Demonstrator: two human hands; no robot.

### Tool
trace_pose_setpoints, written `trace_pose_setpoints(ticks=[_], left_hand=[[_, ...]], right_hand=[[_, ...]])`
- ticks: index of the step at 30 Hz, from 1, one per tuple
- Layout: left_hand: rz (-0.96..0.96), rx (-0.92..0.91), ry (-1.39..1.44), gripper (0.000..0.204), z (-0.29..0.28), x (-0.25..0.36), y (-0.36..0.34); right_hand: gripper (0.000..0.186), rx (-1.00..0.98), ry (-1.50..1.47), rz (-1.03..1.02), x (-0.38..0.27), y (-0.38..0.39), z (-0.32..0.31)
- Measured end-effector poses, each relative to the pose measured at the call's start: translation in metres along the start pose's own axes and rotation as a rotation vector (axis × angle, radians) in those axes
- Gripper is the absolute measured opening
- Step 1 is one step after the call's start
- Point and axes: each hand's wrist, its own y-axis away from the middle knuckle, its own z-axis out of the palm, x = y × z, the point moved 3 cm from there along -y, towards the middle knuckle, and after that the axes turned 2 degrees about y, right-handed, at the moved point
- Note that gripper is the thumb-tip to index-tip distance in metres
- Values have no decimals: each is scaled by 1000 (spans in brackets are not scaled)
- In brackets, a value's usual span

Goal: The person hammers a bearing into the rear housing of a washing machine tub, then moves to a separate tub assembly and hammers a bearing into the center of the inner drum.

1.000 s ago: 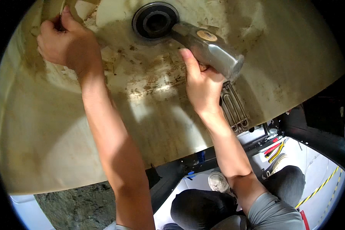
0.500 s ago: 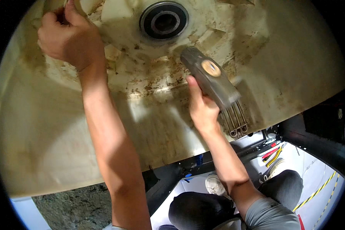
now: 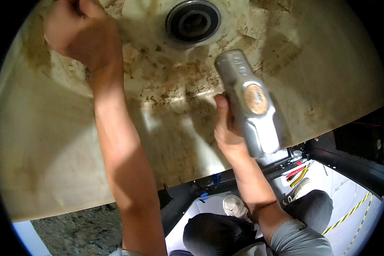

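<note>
My right hand (image 3: 229,128) is wrapped round the handle of a hammer. The steel hammer head (image 3: 262,130) faces up at me, with the wooden handle end showing in its eye; most of the handle is hidden below. Beneath it spreads a big, cream-coloured drum-like plastic part (image 3: 179,158) with brown dirt stains. A round bearing (image 3: 193,21) with a black seal ring sits at its centre. At the upper left my left hand (image 3: 79,36) is closed against the drum, fingers curled at the picture's edge; whatever they hold is hidden.
A dark metal frame (image 3: 328,149) runs under the drum's near edge. Red and yellow-handled tools (image 3: 301,175) lie on the white floor. Yellow-black striped tape (image 3: 347,213) marks the floor at the right. At the lower left is a rough, dark green-grey surface (image 3: 81,234). My legs and shoes are below.
The hammer has risen toward me and now looks larger, covering the metal prongs seen before under its head. My left hand stays closed at the upper left. The view has shifted slightly.
</note>
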Motion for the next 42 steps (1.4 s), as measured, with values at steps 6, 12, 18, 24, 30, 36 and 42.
trace_pose_setpoints(ticks=[6, 12, 18, 24, 30, 36, 42], left_hand=[[-63, -6, 9, 24, 3, 1, -1], [-61, -15, -29, 23, -3, 7, 1], [-40, -8, -29, 24, 0, 4, 0], [-77, -99, -107, 24, -1, 11, 2], [-50, -30, -22, 24, -4, 6, -2], [-110, -112, -16, 23, -5, 13, -1], [-71, -62, -27, 22, -10, 17, 2]], right_hand=[[29, -56, -34, -10, 19, -18, 34], [39, -39, 167, -94, 0, -9, 0], [27, -23, -90, -13, 5, -21, -19], [17, -28, -380, 100, 13, -36, -2], [25, -59, -256, 73, 0, -45, -26], [21, -61, -282, 65, 5, -75, -13], [29, -54, -91, -137, -17, -59, -38]])
